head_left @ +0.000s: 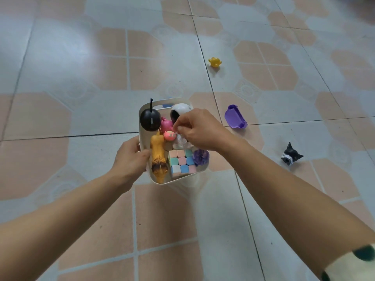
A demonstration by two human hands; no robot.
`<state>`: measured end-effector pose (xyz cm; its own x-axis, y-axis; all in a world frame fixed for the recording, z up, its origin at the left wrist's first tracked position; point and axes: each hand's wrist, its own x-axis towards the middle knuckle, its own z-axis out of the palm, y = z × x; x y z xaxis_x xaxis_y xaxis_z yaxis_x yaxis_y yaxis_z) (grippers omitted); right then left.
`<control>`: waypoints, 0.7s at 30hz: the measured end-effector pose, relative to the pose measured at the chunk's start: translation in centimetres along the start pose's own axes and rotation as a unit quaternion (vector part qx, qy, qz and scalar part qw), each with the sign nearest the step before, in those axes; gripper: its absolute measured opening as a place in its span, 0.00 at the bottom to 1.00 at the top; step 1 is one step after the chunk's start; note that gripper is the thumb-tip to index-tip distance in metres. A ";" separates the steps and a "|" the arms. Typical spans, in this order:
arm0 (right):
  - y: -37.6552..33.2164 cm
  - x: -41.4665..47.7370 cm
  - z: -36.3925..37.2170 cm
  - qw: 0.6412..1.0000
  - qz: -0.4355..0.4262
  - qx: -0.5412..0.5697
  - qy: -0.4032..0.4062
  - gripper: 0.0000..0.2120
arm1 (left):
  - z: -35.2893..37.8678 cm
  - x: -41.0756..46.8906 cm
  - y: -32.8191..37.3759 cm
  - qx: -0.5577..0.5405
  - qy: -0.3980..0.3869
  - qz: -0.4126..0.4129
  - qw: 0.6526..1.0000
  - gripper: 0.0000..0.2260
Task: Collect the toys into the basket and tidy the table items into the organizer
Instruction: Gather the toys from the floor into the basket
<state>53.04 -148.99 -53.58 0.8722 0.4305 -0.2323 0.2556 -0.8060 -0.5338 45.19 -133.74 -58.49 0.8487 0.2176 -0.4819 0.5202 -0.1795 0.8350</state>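
My left hand (129, 159) grips the left rim of a white basket (182, 178) standing on the tiled floor. Inside lie a black ball toy (150, 119), a white round toy (180, 112), a pink toy (166, 124), a yellow rubber animal (157, 157), a pastel puzzle cube (181, 163) and a purple toy (200, 157). My right hand (198, 130) hovers over the basket's middle, its curled fingertips pinching the top of a pale translucent toy (179, 144) that rests among the others.
On the floor to the right of the basket lie a purple tub-shaped toy (235, 117), a black-and-white figurine (291, 154) and, farther off, a small yellow toy (214, 62). A blue object (167, 105) peeks out behind the basket's far handle.
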 end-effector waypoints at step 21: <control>4.2 15.3 7.2 0.986 0.086 -0.146 -0.009 0.19 | -7.0 3.1 -3.5 -0.009 0.072 -0.064 0.995 0.11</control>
<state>64.42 -142.89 -65.23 0.9064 0.2823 -0.3141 0.2160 -0.9490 -0.2298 45.32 -125.78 -61.01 0.7528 0.3736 -0.5419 0.6195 -0.1240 0.7752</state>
